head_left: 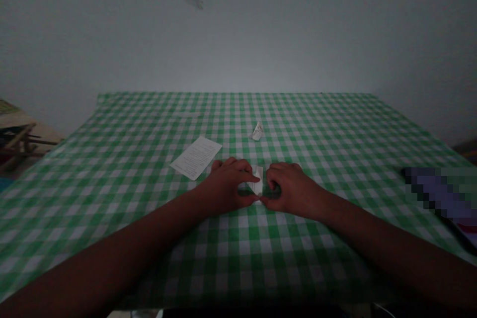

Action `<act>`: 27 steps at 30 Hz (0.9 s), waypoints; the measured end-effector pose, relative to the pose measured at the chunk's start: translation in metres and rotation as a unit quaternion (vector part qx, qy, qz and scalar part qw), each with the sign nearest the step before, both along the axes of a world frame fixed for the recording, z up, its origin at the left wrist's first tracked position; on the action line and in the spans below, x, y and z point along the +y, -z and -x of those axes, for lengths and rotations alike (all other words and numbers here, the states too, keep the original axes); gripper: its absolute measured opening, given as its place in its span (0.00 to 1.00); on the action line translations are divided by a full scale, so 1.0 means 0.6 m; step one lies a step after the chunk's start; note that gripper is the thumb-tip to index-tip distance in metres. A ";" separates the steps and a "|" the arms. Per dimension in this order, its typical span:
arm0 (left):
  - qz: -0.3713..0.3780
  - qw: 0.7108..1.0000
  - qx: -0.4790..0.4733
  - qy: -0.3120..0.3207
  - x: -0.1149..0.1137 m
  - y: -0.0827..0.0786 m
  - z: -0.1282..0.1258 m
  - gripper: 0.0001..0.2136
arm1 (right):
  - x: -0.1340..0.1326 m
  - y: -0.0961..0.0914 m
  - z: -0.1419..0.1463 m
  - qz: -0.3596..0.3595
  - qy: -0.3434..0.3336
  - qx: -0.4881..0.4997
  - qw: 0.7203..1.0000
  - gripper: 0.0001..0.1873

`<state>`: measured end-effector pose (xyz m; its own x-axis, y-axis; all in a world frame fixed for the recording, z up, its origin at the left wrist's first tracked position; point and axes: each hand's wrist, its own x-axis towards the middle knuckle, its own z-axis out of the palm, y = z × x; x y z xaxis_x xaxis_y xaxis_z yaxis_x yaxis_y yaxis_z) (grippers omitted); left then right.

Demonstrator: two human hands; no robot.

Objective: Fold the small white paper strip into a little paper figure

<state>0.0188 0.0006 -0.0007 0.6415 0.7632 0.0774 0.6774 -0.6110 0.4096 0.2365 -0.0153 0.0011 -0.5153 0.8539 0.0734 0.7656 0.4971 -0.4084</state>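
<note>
The left hand is holding folded white paper between finger and thumb; the right hand is curling at its near end, grip unclear. Beyond, a printed sheet and crumpled paper are lying on the green-checked tablecloth.

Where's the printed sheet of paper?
In the head view, the printed sheet lies on the checked tablecloth, left of centre, just beyond the left hand.

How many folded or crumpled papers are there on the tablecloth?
2: one paper piece between the left hand and right hand, another small paper beyond them. The hands could hide more.
</note>
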 end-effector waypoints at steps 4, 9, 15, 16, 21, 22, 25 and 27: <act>0.001 1.000 0.004 0.001 0.000 -0.001 0.000 0.18 | 0.001 0.003 -0.001 -0.001 -0.004 0.001 1.000 0.16; 0.000 1.000 0.006 -0.002 0.000 -0.002 0.000 0.18 | 0.002 0.004 -0.003 0.000 -0.004 0.001 1.000 0.17; 0.002 1.000 0.008 0.000 0.000 -0.003 -0.001 0.17 | 0.004 0.005 -0.004 0.000 -0.010 -0.004 1.000 0.18; 0.002 1.000 0.008 0.000 0.000 -0.003 -0.001 0.17 | 0.004 0.004 -0.005 0.000 -0.010 -0.006 1.000 0.18; 0.002 1.000 0.005 0.003 0.001 -0.001 0.000 0.18 | 0.003 0.001 -0.005 -0.004 -0.011 -0.008 1.000 0.18; 0.001 1.000 0.004 0.004 0.001 0.000 0.000 0.18 | 0.002 0.000 -0.006 -0.006 -0.012 -0.009 1.000 0.18; 0.003 1.000 0.001 0.005 0.002 0.001 0.001 0.17 | 0.000 0.000 -0.005 -0.006 -0.014 -0.016 1.000 0.17; 0.006 1.000 0.000 0.005 0.002 0.001 0.001 0.17 | -0.002 0.000 -0.003 -0.009 -0.010 -0.016 1.000 0.16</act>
<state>0.0182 0.0016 -0.0015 0.6490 0.7576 0.0690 0.6711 -0.6129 0.4172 0.2384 -0.0163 0.0008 -0.5339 0.8426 0.0712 0.7688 0.5187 -0.3741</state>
